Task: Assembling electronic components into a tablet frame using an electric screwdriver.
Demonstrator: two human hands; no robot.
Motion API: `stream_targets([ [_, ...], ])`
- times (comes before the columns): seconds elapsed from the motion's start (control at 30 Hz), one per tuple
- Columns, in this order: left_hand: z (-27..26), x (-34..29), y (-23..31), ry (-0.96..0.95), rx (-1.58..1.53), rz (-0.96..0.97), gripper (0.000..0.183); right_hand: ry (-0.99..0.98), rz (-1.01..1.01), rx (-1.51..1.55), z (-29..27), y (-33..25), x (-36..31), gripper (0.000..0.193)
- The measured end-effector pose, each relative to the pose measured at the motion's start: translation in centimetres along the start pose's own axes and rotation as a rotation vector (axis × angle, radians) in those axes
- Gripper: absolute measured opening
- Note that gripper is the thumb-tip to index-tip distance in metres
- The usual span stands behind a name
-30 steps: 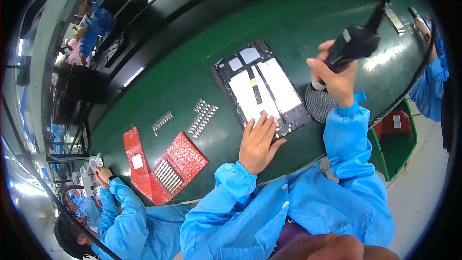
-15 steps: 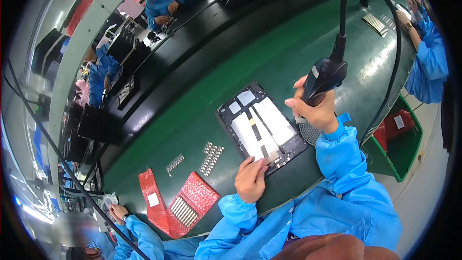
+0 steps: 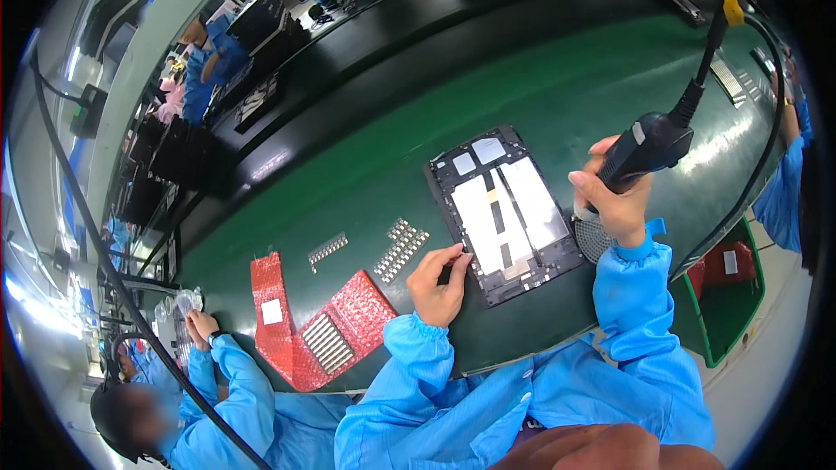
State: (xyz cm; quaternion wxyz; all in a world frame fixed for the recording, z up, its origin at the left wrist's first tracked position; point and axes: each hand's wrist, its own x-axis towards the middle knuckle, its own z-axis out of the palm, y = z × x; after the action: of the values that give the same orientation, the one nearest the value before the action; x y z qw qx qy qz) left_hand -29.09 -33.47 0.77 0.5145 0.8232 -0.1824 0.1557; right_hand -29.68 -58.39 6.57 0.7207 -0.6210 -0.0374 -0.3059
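Observation:
My right hand (image 3: pixel 620 200) is closed around a black corded electric screwdriver (image 3: pixel 643 155), raised just right of an opened tablet (image 3: pixel 483 271). The tablet lies tilted on the green bench, its white battery panels (image 3: pixel 542 200) and dark ribbon strips showing. At its lower left edge my left hand (image 3: pixel 438 285) pinches the rim between thumb and fingers. Under my right hand sits a grey perforated round dish (image 3: pixel 594 240), partly hidden. The screwdriver's tip is hidden behind my fingers.
Left on the green bench (image 3: pixel 383 183) lie strips of small metal parts (image 3: pixel 402 251), a shorter strip (image 3: pixel 328 252), and red bubble wrap (image 3: pixel 366 309) with metal bars (image 3: pixel 328 344). A green bin (image 3: pixel 723 331) stands at right. A co-worker (image 3: pixel 226 383) sits at lower left.
My left hand has moved from the tablet's lower inside to its left edge. My right hand still holds the screwdriver, farther right in view. The whole view has shifted.

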Motion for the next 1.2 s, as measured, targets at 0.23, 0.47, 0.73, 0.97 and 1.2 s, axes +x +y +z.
stream_targets([
  [0.23, -0.3, 3.6, 0.7, -0.048, -0.066, -0.022, 0.015, -0.015, -0.008, -0.030, 0.3, 0.2, -0.1, 0.034],
  [0.47, 2.0, 9.4, 5.5, -0.130, -0.344, -0.030, 0.013, -0.007, -0.020, -0.011, -0.2, 0.5, -0.4, 0.034],
  [0.73, 1.2, 2.9, -1.9, 0.019, -0.336, -0.186, 0.016, -0.022, 0.035, 0.020, -0.1, 0.4, -0.4, 0.036],
  [0.97, 1.5, 2.2, -4.1, 0.026, -0.421, -0.352, 0.016, 0.044, 0.053, 0.022, -0.3, 0.3, -0.5, 0.035],
  [1.2, 1.3, 2.1, -3.9, 0.023, -0.436, -0.368, 0.015, 0.021, 0.015, 0.009, -0.1, 0.8, -0.4, 0.034],
])
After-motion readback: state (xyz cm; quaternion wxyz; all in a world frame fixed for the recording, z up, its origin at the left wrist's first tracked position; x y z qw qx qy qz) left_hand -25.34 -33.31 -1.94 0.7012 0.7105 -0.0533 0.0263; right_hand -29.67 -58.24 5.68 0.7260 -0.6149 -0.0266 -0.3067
